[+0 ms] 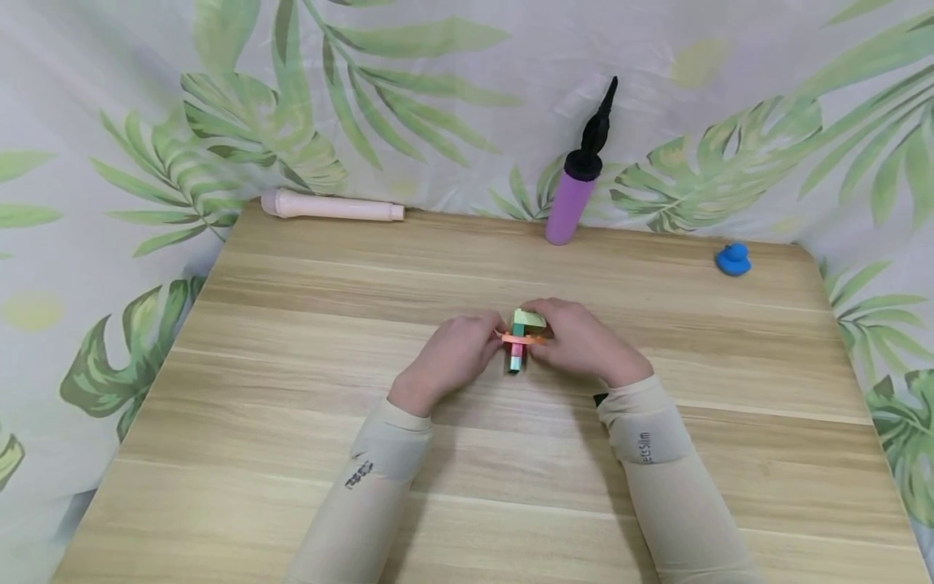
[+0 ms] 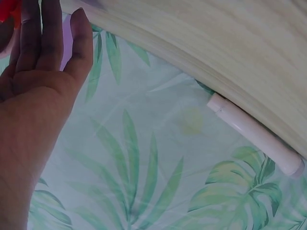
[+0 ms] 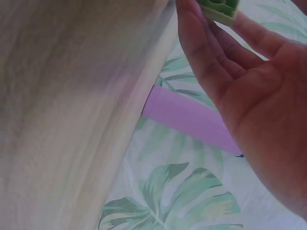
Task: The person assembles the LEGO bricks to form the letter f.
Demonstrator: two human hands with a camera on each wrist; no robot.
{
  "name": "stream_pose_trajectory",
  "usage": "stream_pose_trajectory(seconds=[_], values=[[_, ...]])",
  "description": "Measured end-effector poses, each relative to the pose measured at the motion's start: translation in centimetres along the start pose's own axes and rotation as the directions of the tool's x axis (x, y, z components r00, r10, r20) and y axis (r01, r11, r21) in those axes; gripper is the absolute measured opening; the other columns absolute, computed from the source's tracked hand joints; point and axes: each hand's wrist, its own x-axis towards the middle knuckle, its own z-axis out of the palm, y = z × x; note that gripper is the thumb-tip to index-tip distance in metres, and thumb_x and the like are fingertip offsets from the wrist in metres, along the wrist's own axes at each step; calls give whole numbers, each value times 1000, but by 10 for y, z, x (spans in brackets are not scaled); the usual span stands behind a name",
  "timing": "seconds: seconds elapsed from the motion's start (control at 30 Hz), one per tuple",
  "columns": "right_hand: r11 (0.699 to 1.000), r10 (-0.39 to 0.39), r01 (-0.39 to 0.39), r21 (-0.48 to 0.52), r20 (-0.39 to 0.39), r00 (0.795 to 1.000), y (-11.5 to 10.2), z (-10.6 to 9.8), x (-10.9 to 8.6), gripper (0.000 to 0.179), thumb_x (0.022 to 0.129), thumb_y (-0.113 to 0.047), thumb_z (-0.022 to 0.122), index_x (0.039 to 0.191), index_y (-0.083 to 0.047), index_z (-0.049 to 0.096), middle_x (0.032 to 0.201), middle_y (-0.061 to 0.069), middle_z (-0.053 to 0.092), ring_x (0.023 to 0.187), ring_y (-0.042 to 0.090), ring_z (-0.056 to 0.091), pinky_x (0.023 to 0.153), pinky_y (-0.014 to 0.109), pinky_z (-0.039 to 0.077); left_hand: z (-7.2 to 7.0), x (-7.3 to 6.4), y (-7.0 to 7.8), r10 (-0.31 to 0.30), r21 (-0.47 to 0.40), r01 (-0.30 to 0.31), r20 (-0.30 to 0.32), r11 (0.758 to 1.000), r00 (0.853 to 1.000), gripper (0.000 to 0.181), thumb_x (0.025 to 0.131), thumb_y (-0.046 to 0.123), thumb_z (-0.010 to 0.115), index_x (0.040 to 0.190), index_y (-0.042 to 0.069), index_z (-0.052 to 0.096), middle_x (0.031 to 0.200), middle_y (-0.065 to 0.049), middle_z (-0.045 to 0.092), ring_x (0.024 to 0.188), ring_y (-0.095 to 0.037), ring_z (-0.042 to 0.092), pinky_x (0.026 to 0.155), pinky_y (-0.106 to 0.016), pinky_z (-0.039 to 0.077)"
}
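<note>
Near the middle of the table, a small toy built of coloured blocks sits between both hands. Teal, pink and white pieces make its upright strip, and an orange bar crosses it. My left hand pinches the left end of that bar; a red-orange piece shows at the thumb in the left wrist view. From the other side, my right hand grips the light green block at the top. That block's hollow underside shows between thumb and fingers in the right wrist view.
Along the back edge lie a pale pink microphone-shaped stick at left and a blue rubber duck at right. Between them a purple hand pump with a black top stands against the leaf-patterned cloth.
</note>
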Motion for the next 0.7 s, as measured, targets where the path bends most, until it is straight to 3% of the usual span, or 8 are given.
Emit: stream_pose_trajectory(seconds=[0.13, 0.33, 0.57, 0.7], values=[[1000, -7, 7, -16, 8, 1000, 1, 1, 2, 58, 94, -16, 75, 147, -1, 58, 140, 18, 65, 113, 29, 66, 101, 48, 54, 0, 0, -1, 9, 16, -9, -4, 1000, 1000, 17, 107, 18, 66, 120, 10, 71, 114, -3, 77, 93, -16, 68, 88, -36, 58], [1000, 14, -14, -7, 17, 1000, 3, -1, -1, 55, 95, -18, 76, 146, -4, 60, 134, 15, 68, 104, 28, 65, 94, 46, 55, 2, 3, 1, 26, 20, -26, -1, 999, 1000, 17, 107, 18, 66, 121, 11, 71, 115, -3, 76, 94, -16, 69, 89, -36, 59], [999, 42, -42, 4, 29, 999, 7, 2, -8, 53, 96, -21, 77, 144, -6, 60, 136, 14, 67, 110, 26, 65, 99, 47, 54, 5, 1, 3, 30, 21, -31, 30, 999, 999, 18, 107, 19, 66, 122, 10, 71, 112, -3, 77, 86, -15, 65, 84, -33, 57], [999, 50, -50, 0, 19, 999, 6, 1, -11, 56, 95, -20, 77, 145, -5, 59, 138, 15, 67, 113, 28, 65, 101, 49, 53, 5, 3, 5, 53, 47, -54, 18, 997, 998, 18, 107, 19, 64, 122, 10, 71, 110, -3, 77, 83, -15, 63, 82, -32, 56]])
